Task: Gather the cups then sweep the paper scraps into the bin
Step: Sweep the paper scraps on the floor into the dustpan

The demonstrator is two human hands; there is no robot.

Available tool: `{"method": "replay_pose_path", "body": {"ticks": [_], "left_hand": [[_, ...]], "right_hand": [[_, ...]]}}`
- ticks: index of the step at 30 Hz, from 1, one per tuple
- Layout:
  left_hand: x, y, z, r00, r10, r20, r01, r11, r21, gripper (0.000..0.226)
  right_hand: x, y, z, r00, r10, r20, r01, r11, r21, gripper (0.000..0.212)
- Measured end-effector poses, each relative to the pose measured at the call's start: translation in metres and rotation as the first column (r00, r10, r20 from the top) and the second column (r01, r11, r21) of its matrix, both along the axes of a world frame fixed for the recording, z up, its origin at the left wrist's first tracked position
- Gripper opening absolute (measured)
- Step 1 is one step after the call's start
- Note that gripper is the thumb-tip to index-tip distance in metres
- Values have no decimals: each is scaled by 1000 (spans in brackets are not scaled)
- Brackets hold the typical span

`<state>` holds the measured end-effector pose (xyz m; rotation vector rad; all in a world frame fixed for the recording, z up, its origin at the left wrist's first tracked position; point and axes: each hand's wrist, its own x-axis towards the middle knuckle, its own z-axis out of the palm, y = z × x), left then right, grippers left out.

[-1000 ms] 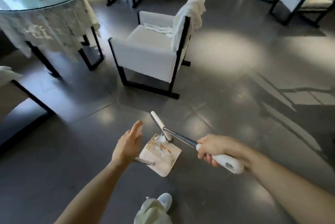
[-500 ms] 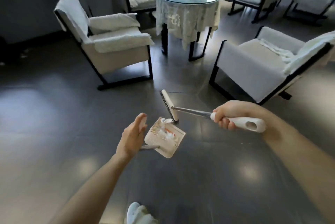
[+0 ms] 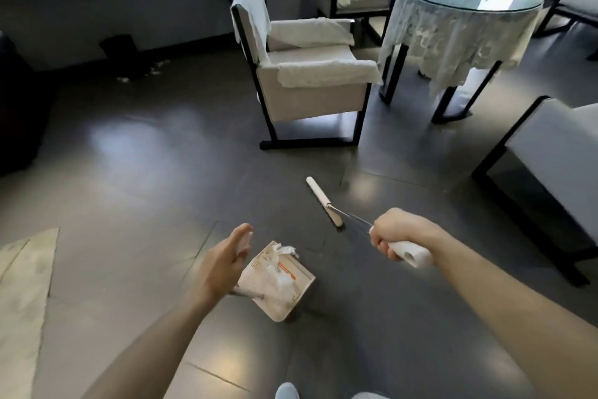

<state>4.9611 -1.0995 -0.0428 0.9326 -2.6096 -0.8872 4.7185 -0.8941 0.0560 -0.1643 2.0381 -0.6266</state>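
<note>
At floor level, centre of the head view, a loaded dustpan [image 3: 281,282] is carried by the left hand [image 3: 220,264]. The grip itself is mostly hidden: the pan's handle is seen running under the palm, the fingers are extended rather than curled, so how the handle is pinched cannot be told for sure. White paper scraps [image 3: 277,264] are piled in the pan, one piece hanging over the far rim.

The right hand [image 3: 393,235] is closed in a fist on the white handle of a small broom [image 3: 326,204], head pointing away, held clear of the pan and off the floor.

Step judged: sweeping phase, a collected load in transit. Cups are not seen anywhere, so the gathering step cannot be checked.

A dark bin [image 3: 119,49] is seen against the far wall under the window, well apart from the hands. More scraps [image 3: 142,71] are scattered on the floor just in front of it.

Next move, as judged: pan to be kept level and walked to the bin, then tipped in. Risk: overhanging scrap may be shed if the pan is tilted early. Floor scraps by the bin are left to be swept afterwards. An armchair [image 3: 307,75] stands to the right of the route; the path looks open.
</note>
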Motion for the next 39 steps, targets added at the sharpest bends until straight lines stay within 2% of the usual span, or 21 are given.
{"method": "replay_pose_path", "body": {"ticks": [3,6,9,13,16,20,22,24,26,28,34,36,39], "left_hand": [[12,-36,-3,997,73,-18,-72,997,18,40],[15,-66,-4,986,164,-26,-161,983,93,37],[14,-94,-5,973,232,-5,-228,958,174,38],[15,-127,-12,946,317,61,-323,931,171,40],[18,-144,-23,927,364,92,-374,916,144,40],[26,-154,-34,904,416,96,-426,895,134,41],[32,-161,-38,893,439,100,-449,883,136,40],[36,-165,-43,878,468,97,-477,870,126,38],[37,-164,-45,865,497,69,-502,855,130,35],[34,-166,-44,848,530,22,-526,834,164,32],[51,-194,-44,859,511,31,-509,846,159,38],[63,-210,-41,851,525,19,-521,841,146,36],[72,-244,-33,823,568,-8,-562,816,134,33]], "right_hand": [[8,-47,-21,996,82,-25,-81,996,35,14],[7,-93,-40,986,159,-53,-157,986,57,11],[4,-138,-65,967,246,-71,-241,968,74,17],[4,-195,-99,894,438,-92,-426,896,124,25],[7,-233,-118,835,549,-31,-532,822,204,17],[14,-251,-133,801,582,141,-598,761,253,9],[24,-254,-133,720,675,161,-689,665,290,16],[41,-255,-131,673,717,182,-733,615,291,29],[59,-255,-128,683,695,225,-729,628,274,42],[71,-256,-118,738,619,269,-674,697,244,43],[70,-297,-78,767,569,295,-634,744,213,25],[73,-318,-68,783,541,307,-608,770,192,37],[75,-357,-56,747,610,265,-658,735,163,57]]}}
